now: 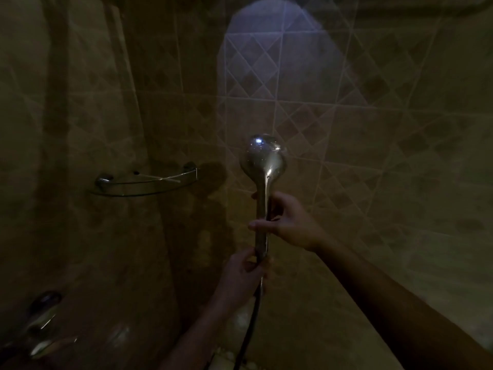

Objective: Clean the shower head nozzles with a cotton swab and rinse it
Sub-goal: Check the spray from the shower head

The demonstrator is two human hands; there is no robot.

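Note:
A chrome hand-held shower head (264, 158) stands upright in the middle of the dim shower, its rounded back toward me, so the nozzle face is hidden. My right hand (288, 222) grips the handle at mid-length, thumb across the front. Lower down, my left hand (244, 273) holds the bottom end of the handle where the dark hose (250, 324) joins and hangs down. No cotton swab is visible.
Tiled walls with a diamond pattern surround the shower; a patch of bluish light (266, 62) falls on the back wall. A glass corner shelf (145, 182) with a chrome rail is mounted at left. Chrome fittings (45, 324) sit at the lower left.

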